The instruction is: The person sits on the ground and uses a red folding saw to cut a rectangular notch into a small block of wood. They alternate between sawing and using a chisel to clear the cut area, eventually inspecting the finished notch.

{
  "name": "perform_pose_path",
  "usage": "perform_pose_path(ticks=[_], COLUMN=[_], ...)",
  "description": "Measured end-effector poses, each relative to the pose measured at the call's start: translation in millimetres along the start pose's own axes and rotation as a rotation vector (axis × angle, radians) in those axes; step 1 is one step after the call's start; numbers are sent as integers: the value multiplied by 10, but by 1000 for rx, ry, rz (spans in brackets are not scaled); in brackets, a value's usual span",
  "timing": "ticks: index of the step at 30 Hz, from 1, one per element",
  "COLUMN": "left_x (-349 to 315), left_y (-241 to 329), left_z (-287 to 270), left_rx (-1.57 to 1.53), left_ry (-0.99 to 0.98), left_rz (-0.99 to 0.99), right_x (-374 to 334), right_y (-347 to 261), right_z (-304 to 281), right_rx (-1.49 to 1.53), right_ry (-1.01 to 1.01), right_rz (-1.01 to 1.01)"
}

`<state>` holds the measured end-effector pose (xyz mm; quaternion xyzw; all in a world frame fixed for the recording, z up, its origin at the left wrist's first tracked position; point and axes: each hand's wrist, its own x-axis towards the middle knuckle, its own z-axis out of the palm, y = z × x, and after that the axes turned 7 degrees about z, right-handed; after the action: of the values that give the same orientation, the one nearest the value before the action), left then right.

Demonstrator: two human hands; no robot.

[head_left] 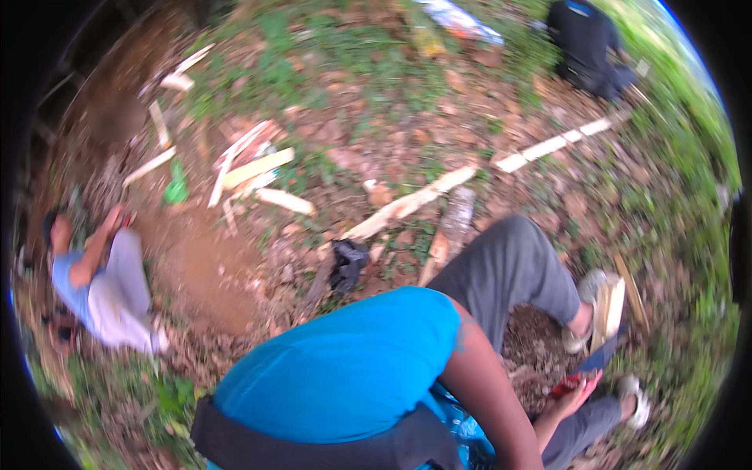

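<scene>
My right hand [576, 394] is closed on the red handle of a tool with a flat dark blade [599, 358]; its exact kind is blurred. The blade lies against the near end of a pale split piece of wood [607, 312] beside my left shoe [583, 305]. My left arm [493, 392] comes from the blue sleeve and runs out past the lower edge. My left hand is out of view. My grey-trousered left knee [517, 235] is bent up, and my right shoe [634, 401] stands beyond the tool.
Long pale wood strips [415, 202] and shorter pieces [258, 168] lie on leafy ground, near a black bag [347, 265] and a green bag [176, 184]. Another person [102, 282] sits at left. At upper right is a dark shape [583, 47], person or backpack, I cannot tell.
</scene>
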<state>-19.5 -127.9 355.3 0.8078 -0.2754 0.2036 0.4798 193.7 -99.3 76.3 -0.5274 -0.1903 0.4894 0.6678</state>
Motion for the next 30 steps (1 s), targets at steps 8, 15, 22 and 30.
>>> perform_pose_path(ticks=[8, 15, 22, 30], left_x=[285, 611, 112, -1059], left_y=[-295, -660, -2959, -4911], left_z=[66, 135, -831, -1679], left_rx=[-426, -970, 250, 1310], left_ry=[-228, -207, 266, -327], left_rz=[199, 115, -477, -730], right_x=[130, -25, 30, -206], right_y=[46, 151, 363, 211], right_z=[-46, 191, 207, 403], right_rx=[-195, -108, -357, -369], right_ry=[207, 337, 474, 421], right_rz=[-177, -94, -195, -153])
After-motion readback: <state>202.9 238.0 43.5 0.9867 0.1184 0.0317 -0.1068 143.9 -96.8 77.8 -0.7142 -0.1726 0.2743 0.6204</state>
